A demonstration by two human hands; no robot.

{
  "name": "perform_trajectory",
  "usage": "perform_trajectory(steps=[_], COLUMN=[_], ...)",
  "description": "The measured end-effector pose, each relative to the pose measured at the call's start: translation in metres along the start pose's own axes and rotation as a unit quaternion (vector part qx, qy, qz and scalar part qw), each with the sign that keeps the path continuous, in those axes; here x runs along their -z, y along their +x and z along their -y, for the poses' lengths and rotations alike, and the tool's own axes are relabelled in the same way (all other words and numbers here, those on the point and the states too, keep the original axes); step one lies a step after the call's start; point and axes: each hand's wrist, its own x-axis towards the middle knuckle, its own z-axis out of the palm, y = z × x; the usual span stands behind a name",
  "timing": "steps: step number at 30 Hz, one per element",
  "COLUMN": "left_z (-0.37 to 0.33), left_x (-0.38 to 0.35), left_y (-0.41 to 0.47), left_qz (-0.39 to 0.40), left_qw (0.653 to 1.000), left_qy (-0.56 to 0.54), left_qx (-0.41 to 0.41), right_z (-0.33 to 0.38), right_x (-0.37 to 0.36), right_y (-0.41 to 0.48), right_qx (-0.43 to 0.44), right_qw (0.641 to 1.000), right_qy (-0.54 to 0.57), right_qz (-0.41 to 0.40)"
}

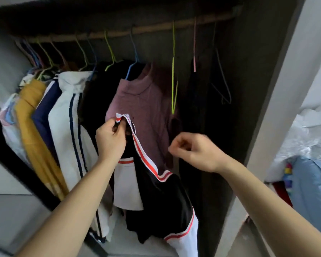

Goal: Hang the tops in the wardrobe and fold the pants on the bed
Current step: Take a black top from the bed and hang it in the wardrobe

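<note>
The left hand [110, 140] pinches the red-and-white striped collar of a black sports top [161, 197], which hangs in front of a mauve hung top [146, 101]. The right hand [195, 151] is curled just beside it, with nothing visible in it. A bare yellow-green wire hanger [173, 71] hangs on the wooden rail [156, 27], in open space towards the wardrobe's right edge.

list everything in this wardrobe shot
rail: one, wooden, across the top
yellow top: one, near left end
navy top: one, beside it
white top: one, dark stripes, next along
dark top: one, black, mid-rail
mauve top: one, hanging behind the hands
green hanger: one, bare, right of mauve
grey hanger: one, bare, far right
trimmed top: one, black with red-white trim, held up
bedding: blue, white, right edge
left hand: pinches the trimmed top's trim
right hand: fingers curled, holds nothing
</note>
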Motion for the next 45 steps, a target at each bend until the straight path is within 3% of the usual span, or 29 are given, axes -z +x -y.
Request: perform_trajectory(steps=[3,5,7,10,12,14,16,19,22,25,28,31,36,38,42,45], left_z=[0.004,0.006,0.008,0.013,0.018,0.023,0.032,0.044,0.047,0.045,0.042,0.031,0.002,-0.011,-0.023,-0.013], left_x=[-0.006,-0.006,-0.003,0.008,0.013,0.015,0.014,0.007,0.003,0.001,0.004,0.011,0.027,0.029,0.032,0.032], left_y=[0.02,0.029,0.037,0.047,0.051,0.055,0.056,0.052,0.046,0.042,0.037,0.03,0.003,-0.012,-0.038,-0.06], left_qz=[0.063,0.119,0.17,0.253,0.298,0.323,0.343,0.352,0.376,0.386,0.405,0.431,0.514,0.533,0.556,0.549], left_qw=[0.993,0.977,0.951,0.887,0.845,0.824,0.832,0.874,0.874,0.862,0.859,0.85,0.82,0.816,0.81,0.834], left_qy=[-0.094,-0.172,-0.239,-0.347,-0.397,-0.415,-0.387,-0.286,-0.258,-0.281,-0.27,-0.268,-0.227,-0.202,-0.169,-0.048], left_qx=[0.011,0.051,0.095,0.167,0.196,0.209,0.201,0.175,0.169,0.172,0.16,0.139,0.109,0.098,0.078,0.0], right_z=[0.029,0.044,0.055,0.059,0.059,0.062,0.068,0.076,0.062,0.04,0.032,0.03,0.034,0.038,0.035,0.031], right_x=[0.004,0.01,0.015,0.013,0.007,0.007,0.011,0.007,-0.034,-0.069,-0.073,-0.08,-0.101,-0.104,-0.1,-0.089], right_y=[0.041,0.078,0.114,0.153,0.166,0.172,0.169,0.14,0.09,0.047,0.028,0.015,-0.013,-0.025,-0.055,-0.084], right_qx=[0.012,-0.023,-0.098,-0.198,-0.198,-0.18,-0.158,-0.122,-0.087,-0.087,-0.173,-0.264,-0.233,-0.23,-0.23,-0.228], right_qw=[0.953,0.925,0.926,0.93,0.92,0.898,0.886,0.869,0.853,0.858,0.89,0.903,0.912,0.921,0.948,0.921], right_qy=[0.015,-0.02,-0.039,0.027,0.106,0.113,0.077,0.099,0.119,0.094,0.178,0.171,0.274,0.267,0.096,0.122], right_qz=[-0.303,-0.378,-0.362,-0.31,-0.322,-0.386,-0.428,-0.469,-0.501,-0.498,-0.383,-0.292,-0.197,-0.166,-0.2,-0.292])
